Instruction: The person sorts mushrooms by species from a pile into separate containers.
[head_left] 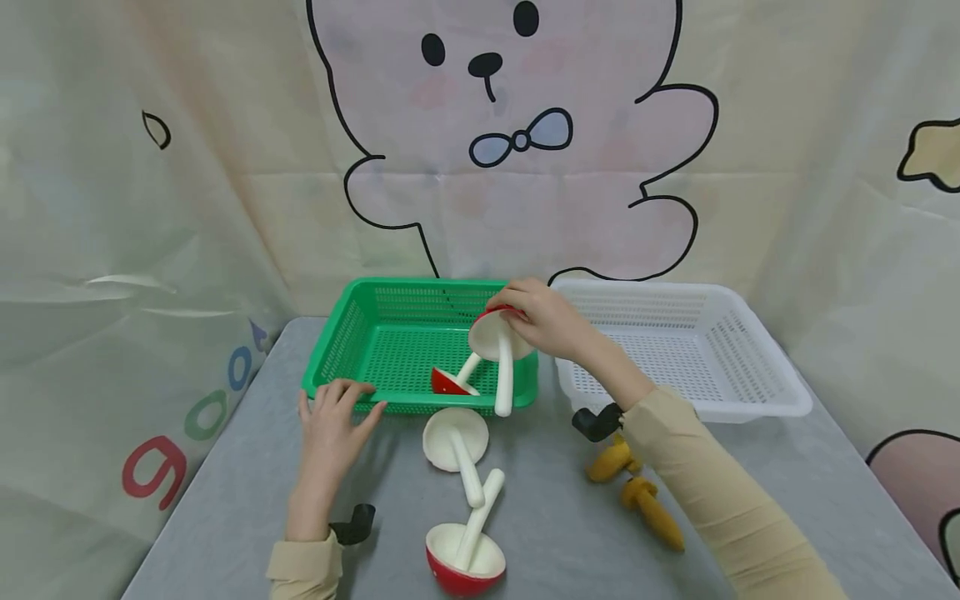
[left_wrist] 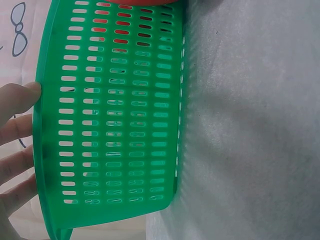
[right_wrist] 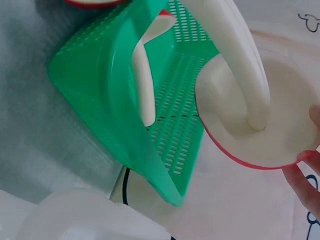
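My right hand (head_left: 543, 317) pinches the cap edge of a toy mushroom (head_left: 504, 358) with a red-and-white cap; its white stem hangs down past the front rim of the green basket (head_left: 442, 401). Close up in the right wrist view, fingertips (right_wrist: 311, 156) touch the cap's red rim. Inside the basket lies another red mushroom (head_left: 453, 382). At the basket's front left corner, my left hand (head_left: 330, 433) holds the rim, fingers over the inner side and thumb at the outer edge. Two more red mushrooms, one nearer the basket (head_left: 455, 439) and one lower (head_left: 465, 558), lie on the table.
A white basket (head_left: 757, 410) stands to the right of the green one. Two yellow-brown mushroom-like toys (head_left: 652, 512) lie beside my right forearm, in front of the white basket. A printed curtain (head_left: 480, 225) hangs behind the grey table (head_left: 547, 533).
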